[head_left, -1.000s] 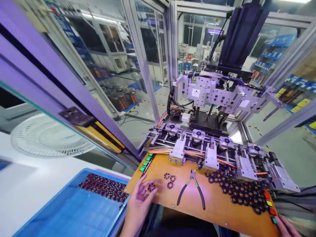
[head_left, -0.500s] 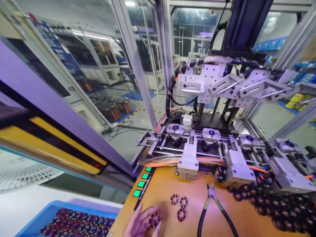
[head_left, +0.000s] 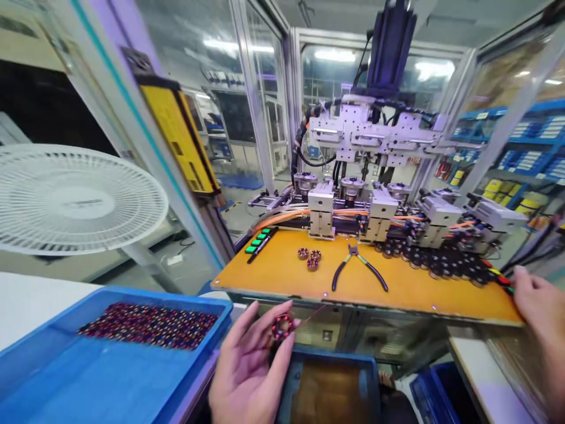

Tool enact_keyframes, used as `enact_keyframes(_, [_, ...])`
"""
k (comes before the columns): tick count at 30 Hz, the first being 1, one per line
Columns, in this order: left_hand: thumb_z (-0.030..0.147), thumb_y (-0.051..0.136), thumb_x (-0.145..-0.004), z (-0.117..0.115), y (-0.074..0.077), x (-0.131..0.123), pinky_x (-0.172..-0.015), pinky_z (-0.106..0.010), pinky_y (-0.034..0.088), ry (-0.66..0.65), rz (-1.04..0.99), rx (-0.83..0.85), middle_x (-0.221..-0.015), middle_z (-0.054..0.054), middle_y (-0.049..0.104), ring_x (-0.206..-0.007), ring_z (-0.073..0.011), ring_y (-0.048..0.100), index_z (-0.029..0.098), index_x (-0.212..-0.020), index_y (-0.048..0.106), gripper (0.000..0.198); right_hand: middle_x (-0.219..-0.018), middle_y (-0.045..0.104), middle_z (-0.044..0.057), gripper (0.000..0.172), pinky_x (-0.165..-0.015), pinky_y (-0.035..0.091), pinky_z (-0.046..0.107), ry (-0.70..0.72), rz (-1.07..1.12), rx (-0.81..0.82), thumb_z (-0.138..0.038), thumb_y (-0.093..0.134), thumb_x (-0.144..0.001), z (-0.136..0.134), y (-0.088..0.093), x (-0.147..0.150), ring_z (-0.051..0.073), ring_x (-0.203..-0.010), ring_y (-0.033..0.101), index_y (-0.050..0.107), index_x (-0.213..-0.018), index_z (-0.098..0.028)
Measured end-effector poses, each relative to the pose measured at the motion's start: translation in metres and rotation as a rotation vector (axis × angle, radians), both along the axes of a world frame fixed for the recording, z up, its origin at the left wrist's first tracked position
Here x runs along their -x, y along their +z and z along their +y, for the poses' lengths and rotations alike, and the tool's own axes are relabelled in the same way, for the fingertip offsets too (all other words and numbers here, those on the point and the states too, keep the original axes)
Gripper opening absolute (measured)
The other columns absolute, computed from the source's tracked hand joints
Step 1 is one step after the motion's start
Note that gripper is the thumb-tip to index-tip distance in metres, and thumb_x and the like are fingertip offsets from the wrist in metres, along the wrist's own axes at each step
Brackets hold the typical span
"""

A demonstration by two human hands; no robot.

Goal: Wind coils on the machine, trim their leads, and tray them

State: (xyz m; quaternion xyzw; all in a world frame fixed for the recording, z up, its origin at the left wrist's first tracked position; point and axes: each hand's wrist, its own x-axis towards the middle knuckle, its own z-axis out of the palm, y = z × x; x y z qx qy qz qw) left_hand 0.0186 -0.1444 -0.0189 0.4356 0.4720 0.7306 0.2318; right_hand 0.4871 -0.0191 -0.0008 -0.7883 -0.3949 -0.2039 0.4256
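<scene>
My left hand (head_left: 253, 362) holds a small copper-wound ring, a stator core (head_left: 282, 327), between thumb and fingers, in front of the orange table's edge. A thin wire end sticks out from it to the right. My right hand (head_left: 536, 309), partly blurred, is at the far right edge of the table, with no object visible in it. Its fingers are extended beside a row of red, yellow and green buttons (head_left: 501, 278); contact is unclear. Three similar stator cores (head_left: 312, 264) lie on the orange tabletop (head_left: 273, 282). Near them rest diagonal cutters (head_left: 353, 250) with spread handles.
A blue tray (head_left: 132, 388) at left holds many wound cores (head_left: 150, 327). Black round parts (head_left: 441, 262) line the table's right. A machine with fixtures (head_left: 321, 206) stands behind. Green buttons (head_left: 258, 242), a white fan (head_left: 79, 200) and a lower blue bin (head_left: 373, 383) are around.
The view has pulled back and levelled. My left hand, still holding the stator core, has gone from above the tabletop to in front of its edge. My right hand has come into view.
</scene>
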Motion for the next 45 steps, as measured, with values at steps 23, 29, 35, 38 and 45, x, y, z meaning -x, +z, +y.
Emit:
enact_keyframes(23, [0.009, 0.076, -0.077, -0.208, -0.005, -0.038, -0.084, -0.027, 0.062, -0.149, 0.126, -0.008, -0.099, -0.006, 0.08, -0.089, -0.0178, 0.076, 0.023, -0.138, 0.046, 0.07, -0.062, 0.063, 0.003, 0.026, -0.057, 0.041, 0.026, 2.011, -0.122, 0.372, -0.019, 0.049, -0.097, -0.288, 0.026, 0.235, 0.014, -0.055, 0.055, 0.071, -0.083, -0.015])
enact_keyframes(29, [0.013, 0.071, -0.083, -0.191, -0.012, -0.041, -0.087, -0.03, 0.061, -0.261, 0.128, 0.004, -0.108, -0.007, 0.078, -0.101, -0.0203, 0.074, 0.028, -0.136, 0.048, 0.06, -0.072, 0.067, 0.002, 0.025, -0.058, 0.046, 0.024, 1.841, 0.598, 0.553, -0.04, 0.078, -0.08, -0.273, 0.014, 0.232, 0.012, -0.061, 0.057, 0.068, -0.08, -0.017])
enact_keyframes(35, [0.022, 0.076, -0.08, -0.161, -0.018, -0.064, -0.074, -0.028, 0.063, -0.199, 0.045, 0.015, -0.1, -0.005, 0.074, -0.081, -0.0169, 0.074, 0.026, -0.13, 0.056, 0.054, -0.068, 0.057, -0.003, 0.042, -0.055, 0.04, 0.021, 1.636, 1.129, 0.53, -0.051, 0.082, -0.07, -0.238, -0.004, 0.253, 0.009, -0.06, 0.049, 0.057, -0.078, -0.018])
enact_keyframes(38, [0.019, 0.078, -0.078, -0.152, -0.023, -0.062, -0.074, -0.028, 0.063, -0.207, 0.026, 0.016, -0.096, -0.004, 0.075, -0.081, -0.0173, 0.074, 0.027, -0.13, 0.055, 0.058, -0.066, 0.054, -0.004, 0.041, -0.056, 0.037, 0.022, 1.609, 1.289, 0.452, -0.051, 0.078, -0.077, -0.237, -0.022, 0.263, 0.008, -0.058, 0.045, 0.055, -0.073, -0.018])
enact_keyframes(45, [0.014, 0.079, -0.077, -0.15, -0.03, -0.042, -0.075, -0.028, 0.064, -0.345, -0.129, 0.114, -0.101, -0.003, 0.077, -0.086, -0.0182, 0.076, 0.034, -0.132, 0.052, 0.063, -0.068, 0.051, -0.003, 0.039, -0.058, 0.037, 0.024, 1.583, 1.52, 0.443, -0.051, 0.074, -0.083, -0.247, -0.044, 0.267, 0.009, -0.057, 0.046, 0.054, -0.08, -0.018])
